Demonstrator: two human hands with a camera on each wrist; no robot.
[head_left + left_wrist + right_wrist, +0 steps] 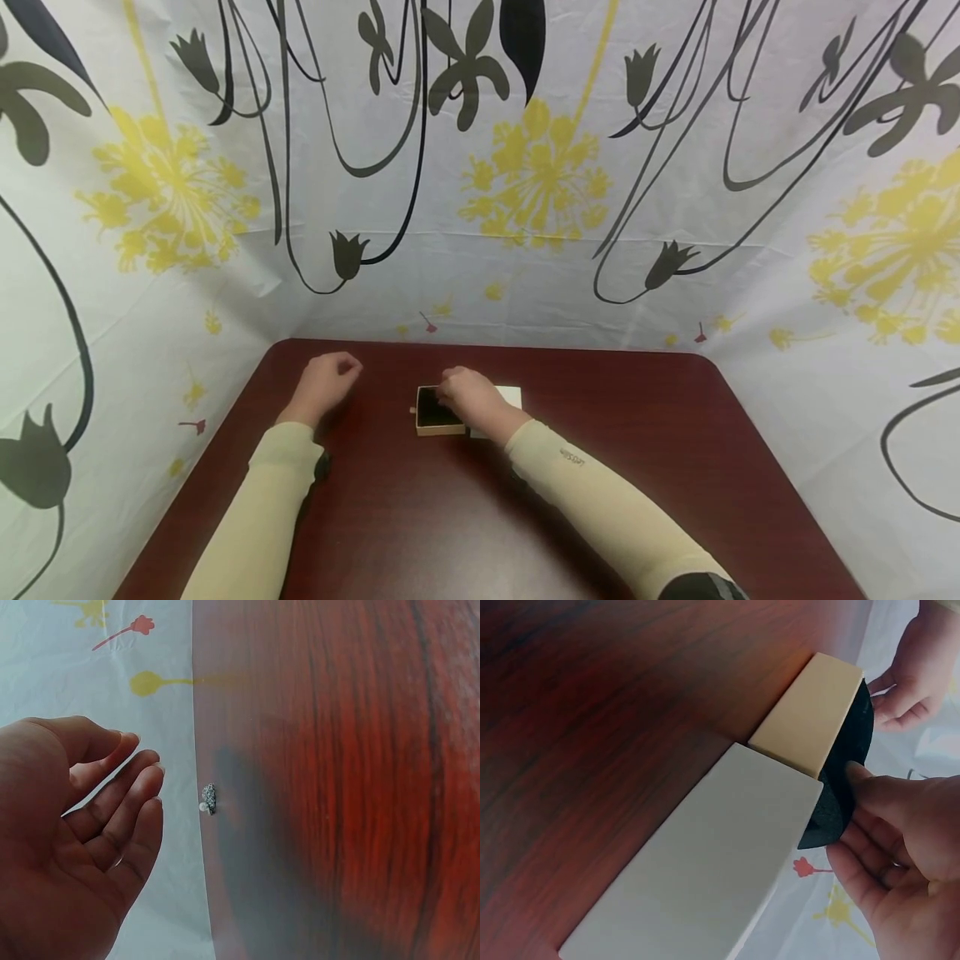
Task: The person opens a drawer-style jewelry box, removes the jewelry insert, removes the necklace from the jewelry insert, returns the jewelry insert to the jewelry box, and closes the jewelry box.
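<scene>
On the table lies a small drawer-style box, its cream drawer slid part-way out of a white sleeve. My right hand is over the drawer's open top. Its thumb and fingers pinch a soft black liner, which bows up above the drawer's edge in the right wrist view. My left hand is off to the left of the box, fingers loosely curled with nothing in them. Near that hand, a small sparkly ornament with a white bead sits by the table's edge in the left wrist view.
The dark red wooden table has rounded far corners. A white curtain printed with flowers hangs close behind it and along both sides. A small tab sticks out from the drawer's left end.
</scene>
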